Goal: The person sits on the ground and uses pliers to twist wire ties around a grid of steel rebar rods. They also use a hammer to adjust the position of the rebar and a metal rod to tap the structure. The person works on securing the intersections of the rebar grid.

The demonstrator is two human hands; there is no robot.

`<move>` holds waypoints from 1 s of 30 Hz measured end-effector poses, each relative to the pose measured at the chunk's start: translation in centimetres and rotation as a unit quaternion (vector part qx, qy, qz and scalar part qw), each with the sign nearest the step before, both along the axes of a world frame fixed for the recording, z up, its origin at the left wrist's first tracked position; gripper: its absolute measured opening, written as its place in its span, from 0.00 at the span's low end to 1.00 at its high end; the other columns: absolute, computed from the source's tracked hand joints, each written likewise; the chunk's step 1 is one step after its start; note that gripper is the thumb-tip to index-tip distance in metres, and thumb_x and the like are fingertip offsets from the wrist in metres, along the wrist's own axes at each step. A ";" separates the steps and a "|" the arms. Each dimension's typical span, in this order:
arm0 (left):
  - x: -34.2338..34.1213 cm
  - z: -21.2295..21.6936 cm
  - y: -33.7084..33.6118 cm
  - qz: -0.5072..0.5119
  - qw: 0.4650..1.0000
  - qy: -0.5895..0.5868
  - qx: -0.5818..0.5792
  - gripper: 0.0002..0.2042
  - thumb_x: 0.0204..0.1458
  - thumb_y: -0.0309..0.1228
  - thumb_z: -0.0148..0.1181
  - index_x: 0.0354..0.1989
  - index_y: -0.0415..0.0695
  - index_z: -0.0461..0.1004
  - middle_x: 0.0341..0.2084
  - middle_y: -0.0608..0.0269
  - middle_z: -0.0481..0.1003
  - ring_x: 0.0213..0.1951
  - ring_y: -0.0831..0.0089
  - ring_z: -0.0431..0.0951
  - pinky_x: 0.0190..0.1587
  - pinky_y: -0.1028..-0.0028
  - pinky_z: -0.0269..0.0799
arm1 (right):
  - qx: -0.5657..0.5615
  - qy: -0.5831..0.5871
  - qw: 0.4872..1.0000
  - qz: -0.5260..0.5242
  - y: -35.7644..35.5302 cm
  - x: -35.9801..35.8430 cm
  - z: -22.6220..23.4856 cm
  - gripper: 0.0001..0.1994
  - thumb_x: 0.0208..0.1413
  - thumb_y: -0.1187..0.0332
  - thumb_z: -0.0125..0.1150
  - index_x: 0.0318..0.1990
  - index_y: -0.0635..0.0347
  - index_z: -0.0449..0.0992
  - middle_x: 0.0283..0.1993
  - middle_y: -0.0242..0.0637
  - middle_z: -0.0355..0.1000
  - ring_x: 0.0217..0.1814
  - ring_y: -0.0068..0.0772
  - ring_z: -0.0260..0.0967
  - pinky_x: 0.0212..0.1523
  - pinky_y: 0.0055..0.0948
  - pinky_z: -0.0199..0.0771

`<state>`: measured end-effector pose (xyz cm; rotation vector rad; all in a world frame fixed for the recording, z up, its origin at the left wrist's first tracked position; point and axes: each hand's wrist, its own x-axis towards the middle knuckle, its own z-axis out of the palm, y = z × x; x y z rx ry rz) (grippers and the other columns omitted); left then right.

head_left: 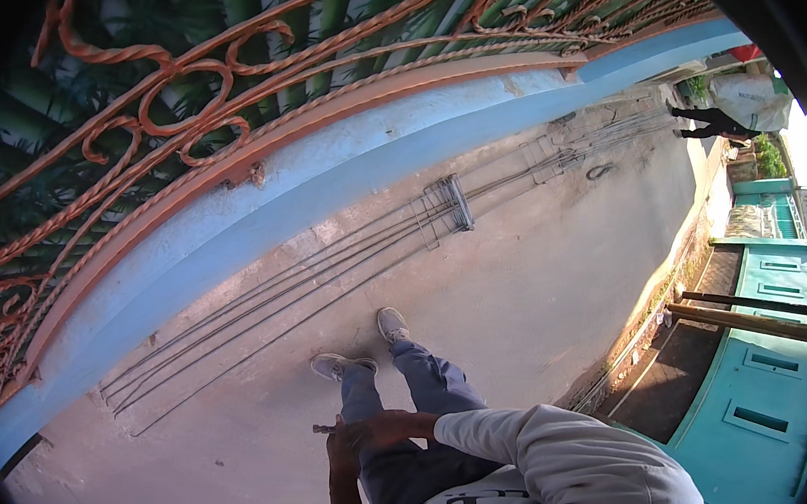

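Observation:
My left hand (343, 450) and my right hand (378, 429) meet in front of my thighs, fingers closed in. A short, dark, stubby thing (323, 428) sticks out past the fingers of my left hand; its kind is too small to tell. The rest of it is hidden by the hands. On the ground ahead lie several long, thin steel rods (296, 276), running from lower left to upper right. A bundle of bent wire stirrups (456, 202) sits around the rods, apart from my hands.
Along the left runs a pale blue wall ledge (329, 121) topped by an orange wrought-iron railing (164, 77). My shoes (392, 325) stand beside the rods. A person in dark clothes (712, 122) is at the far end. Turquoise walls (757, 379) and wooden posts (748, 322) line the right.

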<state>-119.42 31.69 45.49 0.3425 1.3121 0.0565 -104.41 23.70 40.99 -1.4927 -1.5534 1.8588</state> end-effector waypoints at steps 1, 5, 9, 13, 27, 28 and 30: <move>0.7 0.6 0.3 -0.016 1.000 -0.016 0.008 0.28 0.67 0.54 0.50 0.44 0.34 0.75 0.35 0.53 0.80 0.36 0.64 0.81 0.41 0.68 0.77 | 0.008 0.003 1.000 -0.001 -0.2 1.5 0.4 0.20 0.61 0.58 0.55 0.57 0.54 0.77 0.52 0.49 0.79 0.53 0.56 0.77 0.54 0.48 0.76; 1.2 1.8 -0.2 -0.165 0.977 0.056 0.125 0.27 0.66 0.52 0.52 0.56 0.36 0.72 0.44 0.53 0.79 0.44 0.65 0.79 0.47 0.66 0.75 | -0.197 -0.153 0.968 0.003 0.6 9.4 5.6 0.25 0.63 0.49 0.53 0.60 0.55 0.74 0.55 0.51 0.77 0.60 0.52 0.74 0.60 0.47 0.73; 0.6 6.1 0.9 -0.174 0.968 0.110 0.140 0.22 0.66 0.44 0.52 0.56 0.36 0.72 0.43 0.53 0.79 0.41 0.66 0.80 0.44 0.66 0.76 | -0.194 -0.261 0.933 -0.154 -4.9 18.9 7.0 0.21 0.61 0.57 0.53 0.56 0.58 0.79 0.52 0.53 0.79 0.55 0.53 0.78 0.55 0.49 0.77; -1.8 6.7 1.4 -0.205 0.953 0.158 0.157 0.18 0.66 0.40 0.54 0.51 0.35 0.73 0.38 0.54 0.80 0.34 0.67 0.81 0.37 0.68 0.78 | -0.259 -0.307 0.888 -0.223 -12.0 26.1 9.4 0.20 0.58 0.60 0.54 0.53 0.61 0.80 0.48 0.54 0.80 0.51 0.56 0.79 0.52 0.51 0.78; 0.4 11.3 8.5 -0.512 0.857 0.042 0.042 0.26 0.65 0.52 0.54 0.48 0.34 0.74 0.38 0.52 0.78 0.36 0.63 0.81 0.42 0.63 0.80 | -0.363 -0.018 0.813 -0.455 -19.8 17.9 15.8 0.28 0.56 0.41 0.67 0.26 0.62 0.75 0.22 0.36 0.70 0.21 0.32 0.66 0.22 0.37 0.62; 0.4 11.7 8.7 -0.533 0.846 0.028 0.018 0.28 0.65 0.54 0.53 0.49 0.34 0.74 0.40 0.52 0.78 0.38 0.62 0.81 0.44 0.62 0.80 | -0.355 -0.034 0.816 -0.455 -19.5 16.8 16.7 0.28 0.55 0.42 0.67 0.28 0.64 0.77 0.23 0.38 0.71 0.23 0.33 0.67 0.23 0.37 0.64; 0.7 12.2 9.2 -0.569 0.822 0.029 -0.006 0.31 0.64 0.57 0.52 0.51 0.34 0.73 0.43 0.51 0.77 0.42 0.60 0.80 0.46 0.59 0.79 | -0.331 -0.055 0.824 -0.457 -19.4 15.3 17.1 0.27 0.55 0.45 0.67 0.32 0.67 0.80 0.26 0.40 0.73 0.25 0.33 0.69 0.26 0.38 0.67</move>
